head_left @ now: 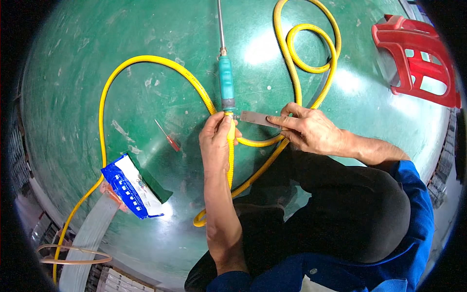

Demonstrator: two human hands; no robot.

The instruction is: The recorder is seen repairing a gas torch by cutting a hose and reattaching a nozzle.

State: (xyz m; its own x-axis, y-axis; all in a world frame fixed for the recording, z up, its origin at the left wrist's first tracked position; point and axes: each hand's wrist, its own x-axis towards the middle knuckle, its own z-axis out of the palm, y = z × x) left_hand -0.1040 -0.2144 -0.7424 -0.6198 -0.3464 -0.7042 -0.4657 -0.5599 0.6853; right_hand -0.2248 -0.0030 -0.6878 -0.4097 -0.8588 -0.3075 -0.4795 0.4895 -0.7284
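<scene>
My left hand (217,132) is closed around the end of a yellow ribbed hose (231,160), right below the teal handle (226,80) of a long metal wand (221,24). Handle and wand point straight away from me, in line with the hose end. Pinched between the thumb and fingers of my right hand (309,127) is a flat grey metal strip (258,118). Its left tip reaches a small metal fitting (236,117) at the joint of hose and handle; whether they touch I cannot tell. A red-handled screwdriver (169,137) lies on the floor left of my hands.
More hose loops across the green floor (170,31), one coil (335,48) lying at the far right. A red plastic stool (418,58) stands there too. On the left are a blue and white packet (131,187), a pale flat strip (90,233) and a copper-coloured ring (73,261).
</scene>
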